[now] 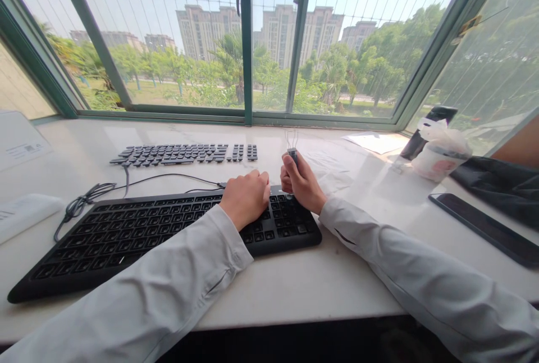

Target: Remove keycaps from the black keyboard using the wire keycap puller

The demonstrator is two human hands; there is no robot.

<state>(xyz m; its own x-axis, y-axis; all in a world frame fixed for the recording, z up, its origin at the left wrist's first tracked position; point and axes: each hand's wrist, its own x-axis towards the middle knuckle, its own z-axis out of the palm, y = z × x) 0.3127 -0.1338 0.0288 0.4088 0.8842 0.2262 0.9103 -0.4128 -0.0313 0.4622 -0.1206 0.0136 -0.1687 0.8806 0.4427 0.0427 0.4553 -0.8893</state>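
A black keyboard [138, 228] lies on the white sill with most of its keycaps off, leaving square sockets bare. My right hand [304, 183] is closed around the dark handle of a wire keycap puller [292, 152], its thin wire loops pointing up, above the keyboard's right end. Close beside it, my left hand [246, 200] rests over the keyboard's upper right part with the fingers curled in. Whatever the left fingers may hold is hidden. Behind the keyboard, loose black keycaps [177, 154] lie in rows in keyboard order.
A coiled cable [86, 201] lies at the keyboard's left. White boxes [25, 214] stand at the left edge. On the right are a phone [484, 227], a cup in a plastic bag [442, 155], a dark bottle [425, 132] and black cloth [501, 183]. A window [248, 71] closes the back.
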